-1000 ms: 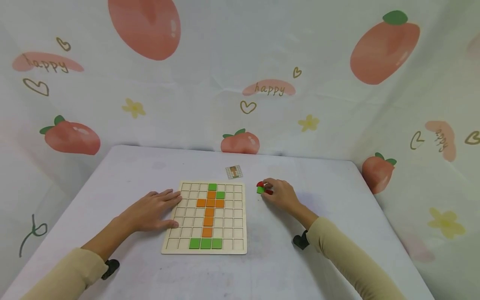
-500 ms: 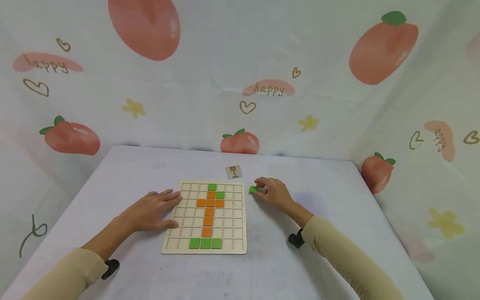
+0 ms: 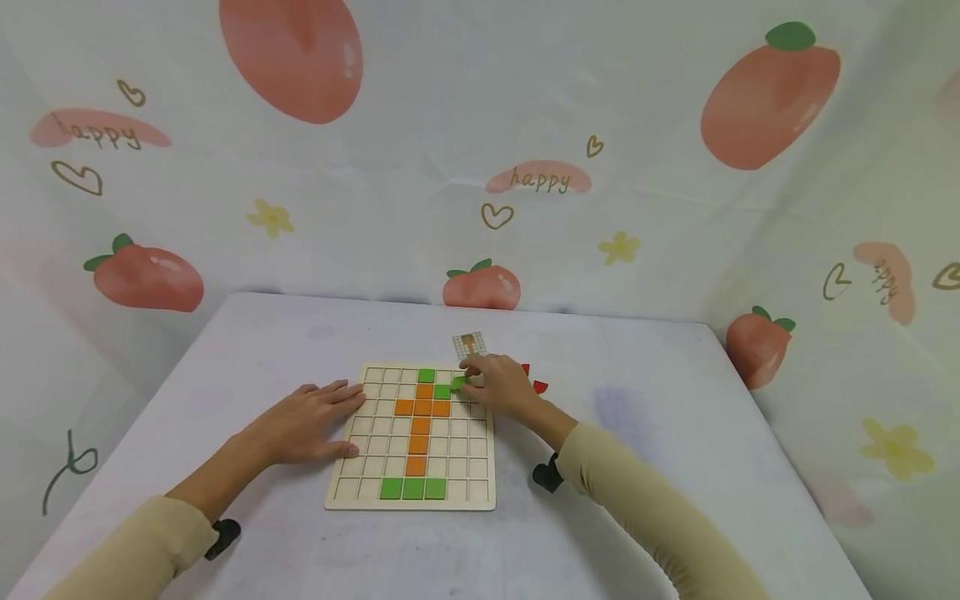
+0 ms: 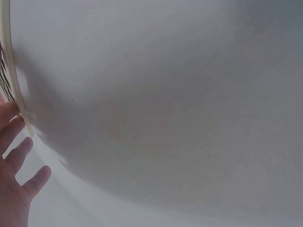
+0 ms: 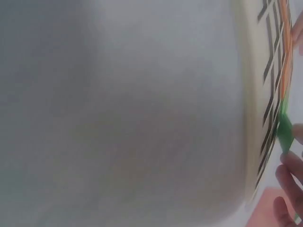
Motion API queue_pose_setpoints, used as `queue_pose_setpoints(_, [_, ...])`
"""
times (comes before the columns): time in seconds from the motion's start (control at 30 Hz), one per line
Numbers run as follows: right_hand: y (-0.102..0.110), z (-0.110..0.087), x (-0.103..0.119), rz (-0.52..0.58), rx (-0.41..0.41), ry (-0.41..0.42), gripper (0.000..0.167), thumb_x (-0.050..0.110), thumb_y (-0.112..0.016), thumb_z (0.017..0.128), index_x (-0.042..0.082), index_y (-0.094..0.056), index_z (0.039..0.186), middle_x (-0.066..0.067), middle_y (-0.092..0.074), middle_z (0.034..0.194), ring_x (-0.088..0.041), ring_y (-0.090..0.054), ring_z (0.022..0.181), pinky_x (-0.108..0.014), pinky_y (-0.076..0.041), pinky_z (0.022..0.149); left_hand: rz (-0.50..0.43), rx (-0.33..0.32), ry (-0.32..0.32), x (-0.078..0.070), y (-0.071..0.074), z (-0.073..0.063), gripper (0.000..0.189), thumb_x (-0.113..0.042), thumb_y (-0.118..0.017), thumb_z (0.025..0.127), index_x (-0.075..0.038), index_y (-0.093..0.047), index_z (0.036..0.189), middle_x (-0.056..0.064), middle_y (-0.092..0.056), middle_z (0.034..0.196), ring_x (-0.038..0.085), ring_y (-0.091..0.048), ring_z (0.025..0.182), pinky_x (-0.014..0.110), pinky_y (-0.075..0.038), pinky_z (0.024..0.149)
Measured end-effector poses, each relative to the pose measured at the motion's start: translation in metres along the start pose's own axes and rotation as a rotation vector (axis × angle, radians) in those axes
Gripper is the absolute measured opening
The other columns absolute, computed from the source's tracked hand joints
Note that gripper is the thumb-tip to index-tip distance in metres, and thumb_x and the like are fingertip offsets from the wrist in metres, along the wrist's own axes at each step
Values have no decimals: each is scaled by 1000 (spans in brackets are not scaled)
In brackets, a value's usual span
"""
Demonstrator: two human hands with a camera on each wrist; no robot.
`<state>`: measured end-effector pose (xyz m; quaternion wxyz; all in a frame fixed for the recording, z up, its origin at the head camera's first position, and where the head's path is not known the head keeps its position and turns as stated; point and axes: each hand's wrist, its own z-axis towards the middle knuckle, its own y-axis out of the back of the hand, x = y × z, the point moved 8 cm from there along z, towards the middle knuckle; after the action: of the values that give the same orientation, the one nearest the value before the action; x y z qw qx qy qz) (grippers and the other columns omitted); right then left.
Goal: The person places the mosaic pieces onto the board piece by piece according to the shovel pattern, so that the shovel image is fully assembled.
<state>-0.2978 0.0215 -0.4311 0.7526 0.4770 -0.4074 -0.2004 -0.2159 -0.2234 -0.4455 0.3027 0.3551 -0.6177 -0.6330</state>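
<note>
A wooden grid board (image 3: 375, 458) lies flat on the table, with orange tiles (image 3: 419, 426) in a cross and green tiles (image 3: 413, 488) in its bottom row. More green squares sit near the top. My left hand (image 3: 303, 423) rests with extended fingers on the board's left edge; in the left wrist view its fingertips (image 4: 14, 124) touch the rim. Over the board's upper right, my right hand (image 3: 501, 387) pinches a green tile (image 3: 458, 383) between thumb and finger. The right wrist view shows that tile tilted at the grid, partly hidden by fingertips.
Red rounded pieces (image 3: 541, 387) lie on the table just behind the right hand. A small pattern card (image 3: 468, 342) lies beyond the board's top edge, partly covered by that hand. A printed cloth (image 3: 405, 167) hangs behind the white table (image 3: 637, 500).
My right hand has picked up the green tile and carried it left from beside the red pieces to over the board. The left hand has stayed in place.
</note>
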Motion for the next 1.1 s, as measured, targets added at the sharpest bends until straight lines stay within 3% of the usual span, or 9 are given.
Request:
queue_pose_setpoints(0.33, [-3, 15, 26, 18, 6, 40, 33, 20, -75, 90, 7, -69, 120, -2, -75, 106, -17, -68, 101, -39, -50, 95, 2, -9, -2, -1, 1, 0, 81, -66, -61, 87, -5, -57, 140, 13, -53, 146, 38, -47, 135, 61, -41, 101])
queue_pose_setpoints(0.77, [-15, 26, 41, 201, -35, 81, 31, 15, -74, 91, 2, -69, 119, -6, -74, 109, -20, -67, 103, -37, -51, 96, -1, -10, -5, 0, 1, -1, 80, -64, -63, 87, -5, -56, 141, 13, -53, 146, 38, -47, 135, 61, -41, 102])
queue_pose_setpoints(1.1, [-33, 35, 49, 257, -22, 49, 29, 17, -73, 92, 5, -69, 118, -3, -73, 109, -17, -67, 103, -33, -51, 94, -12, -4, 3, 0, 1, -1, 80, -64, -63, 86, -6, -56, 141, 13, -52, 147, 39, -46, 135, 62, -40, 102])
